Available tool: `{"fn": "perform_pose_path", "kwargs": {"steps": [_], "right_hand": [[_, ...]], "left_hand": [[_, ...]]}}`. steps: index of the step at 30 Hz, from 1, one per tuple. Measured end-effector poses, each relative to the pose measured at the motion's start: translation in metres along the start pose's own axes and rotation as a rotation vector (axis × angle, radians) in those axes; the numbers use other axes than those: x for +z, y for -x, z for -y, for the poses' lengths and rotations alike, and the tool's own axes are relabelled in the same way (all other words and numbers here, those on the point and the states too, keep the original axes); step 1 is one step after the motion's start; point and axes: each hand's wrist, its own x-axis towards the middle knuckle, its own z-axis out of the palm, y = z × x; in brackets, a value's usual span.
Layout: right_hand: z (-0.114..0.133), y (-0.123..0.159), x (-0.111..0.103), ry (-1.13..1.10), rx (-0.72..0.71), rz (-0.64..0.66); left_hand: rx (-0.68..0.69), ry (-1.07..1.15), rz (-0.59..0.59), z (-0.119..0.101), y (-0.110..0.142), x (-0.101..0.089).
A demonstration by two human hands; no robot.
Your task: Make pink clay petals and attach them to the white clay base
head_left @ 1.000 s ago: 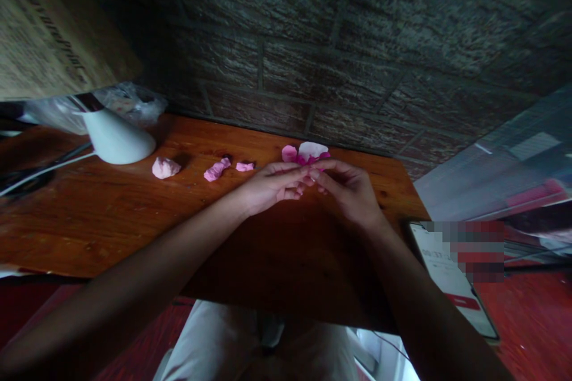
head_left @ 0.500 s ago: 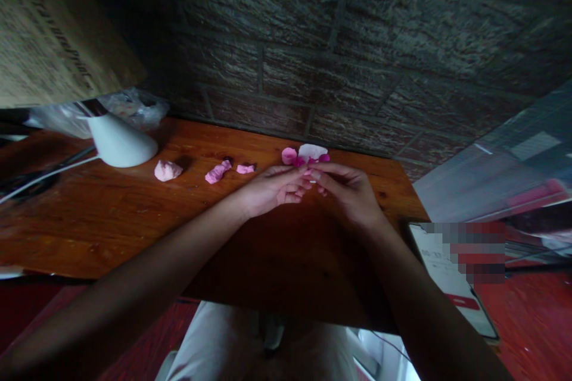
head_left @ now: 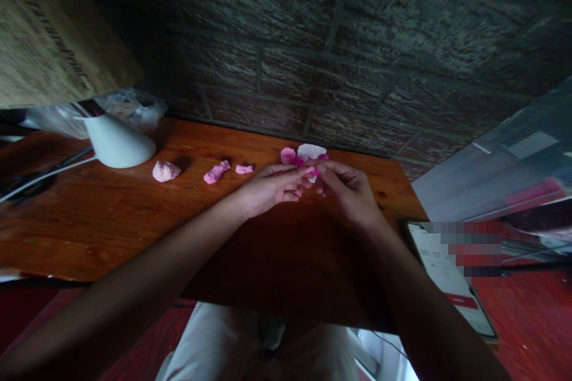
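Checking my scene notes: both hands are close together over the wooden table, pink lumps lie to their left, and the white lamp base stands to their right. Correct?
Wrong side: the head view shows the white lamp base to the left of the left hand and right hand. The rest holds.

Dim, cool light is leaving the brick wall (head_left: 286, 41) murky, while shadow is darkening the wooden table (head_left: 277, 262) beneath the arms. Slight blur is softening the fingers; wide-angle distortion is stretching the edges, and pixelation is masking the right side.
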Motion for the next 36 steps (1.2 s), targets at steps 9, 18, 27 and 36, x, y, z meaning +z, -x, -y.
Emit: {"fn": "perform_pose_path", "kwargs": {"steps": [9, 18, 27, 36], "right_hand": [[-0.004, -0.001, 0.001, 0.069, -0.008, -0.026], [-0.008, -0.002, 0.003, 0.009, 0.021, -0.13], [-0.013, -0.001, 0.006, 0.079, -0.028, -0.214], [-0.02, 0.002, 0.007, 0.312, -0.03, -0.102]], "left_hand": [[0.015, -0.021, -0.023, 0.004, -0.001, -0.001], [0.131, -0.202, -0.058, 0.001, 0.0, 0.0], [0.202, -0.395, -0.084, 0.003, 0.001, 0.002], [0.171, -0.567, 0.026, -0.029, 0.004, -0.02]]}}
